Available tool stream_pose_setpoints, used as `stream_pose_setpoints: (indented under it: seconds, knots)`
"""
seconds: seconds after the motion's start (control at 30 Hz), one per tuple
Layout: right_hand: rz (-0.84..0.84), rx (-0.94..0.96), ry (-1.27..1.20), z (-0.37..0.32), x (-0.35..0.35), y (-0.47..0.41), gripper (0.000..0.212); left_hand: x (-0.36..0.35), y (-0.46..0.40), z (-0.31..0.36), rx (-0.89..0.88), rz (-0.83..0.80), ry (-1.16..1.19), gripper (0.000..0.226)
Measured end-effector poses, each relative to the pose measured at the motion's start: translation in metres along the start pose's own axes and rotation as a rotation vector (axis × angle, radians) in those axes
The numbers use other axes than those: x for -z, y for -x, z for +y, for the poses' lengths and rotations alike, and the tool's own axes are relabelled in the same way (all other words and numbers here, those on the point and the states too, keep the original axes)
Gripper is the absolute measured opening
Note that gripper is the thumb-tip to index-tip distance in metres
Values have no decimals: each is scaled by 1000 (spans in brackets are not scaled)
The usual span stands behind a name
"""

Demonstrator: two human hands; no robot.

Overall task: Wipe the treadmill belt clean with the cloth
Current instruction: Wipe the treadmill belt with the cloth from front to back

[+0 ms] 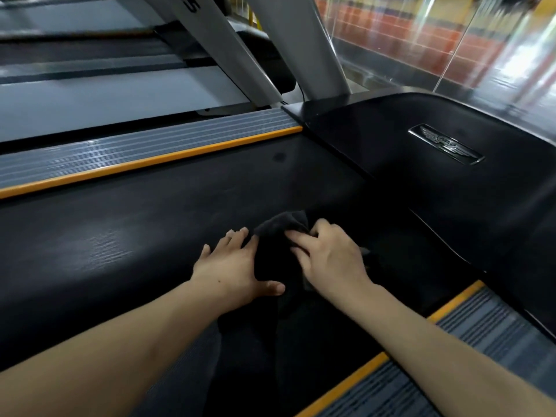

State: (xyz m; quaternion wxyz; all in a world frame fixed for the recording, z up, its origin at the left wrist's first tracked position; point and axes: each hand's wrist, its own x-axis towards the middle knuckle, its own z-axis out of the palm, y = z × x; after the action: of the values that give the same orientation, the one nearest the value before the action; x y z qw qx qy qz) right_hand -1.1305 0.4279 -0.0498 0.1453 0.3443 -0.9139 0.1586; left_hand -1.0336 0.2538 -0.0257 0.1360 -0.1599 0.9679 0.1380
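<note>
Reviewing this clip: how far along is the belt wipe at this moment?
Mid-job, by the look of it. Both hands are on the dark cloth, which lies on the treadmill belt near the motor cover: the left hand lies flat at its edge, the right hand pinches it. A dark spot near the orange strip remains. Which parts are already wiped cannot be told.

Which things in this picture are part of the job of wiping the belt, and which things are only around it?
Part of the job:
- treadmill belt
- dark cloth
- left hand, flat on the cloth
- right hand, fingers bent over the cloth

Only around it:
- motor cover with its winged badge
- side rails with orange edges
- grey uprights
- neighbouring treadmill
</note>
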Motion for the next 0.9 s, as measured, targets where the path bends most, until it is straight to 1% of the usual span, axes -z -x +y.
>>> stream_pose_setpoints:
  seconds: [0.03, 0.07, 0.1, 0.17, 0.23, 0.27, 0.3, 0.4, 0.5, 0.57, 0.6, 0.67, 0.73, 0.77, 0.8, 0.83, 0.9]
  knots:
    - [10, 48, -5, 1, 1, 1, 33, 0, 0, 0, -2, -8, 3, 116]
    - [12, 56, 30, 11, 2, -4, 33, 0, 1, 0, 0, -18, 3, 116]
    - [12, 21, 101, 28, 2, -14, 33, 0, 0, 0, 4, -26, 0, 116]
    - [20, -145, 258, 80, 8, -37, 30, -1, 0, 1, 12, -41, -4, 116]
    - [62, -341, 323, 122, 18, -50, 30, -2, -1, 2, 16, -40, -2, 116]
    - [67, -389, 322, 125, 19, -51, 30, -2, -1, 2, 17, -37, -2, 115]
    - [70, -398, 310, 119, 18, -50, 30, -2, -1, 2, 16, -39, -1, 115]
    - [23, -324, 215, 63, 15, -32, 30, -3, -2, 1, 10, -53, -5, 114]
    - [-29, -57, 61, -2, 7, 5, 30, -5, -3, -1, 1, -30, 9, 114]
    - [-53, 60, -10, -12, 11, 13, 32, -6, -3, -1, -5, -30, 17, 113]
    - [-63, 54, 5, -2, 13, 9, 34, -6, -2, -1, -6, -35, 13, 113]
    - [-53, -44, 97, 43, 15, -9, 35, -4, -1, -1, -3, -43, -9, 113]
    - [6, -243, 222, 99, 23, -23, 33, -3, 0, -1, 0, -51, -23, 113]
    - [37, -346, 251, 117, 27, -27, 33, -4, 0, 0, -1, -52, -25, 113]
    - [51, -410, 263, 124, 29, -28, 32, -4, 0, 0, 2, -53, -26, 113]
    - [52, -421, 274, 121, 27, -27, 31, -4, 0, 0, 4, -55, -24, 114]
    - [38, -365, 260, 93, 23, -17, 30, -3, 0, 1, 4, -63, -23, 114]
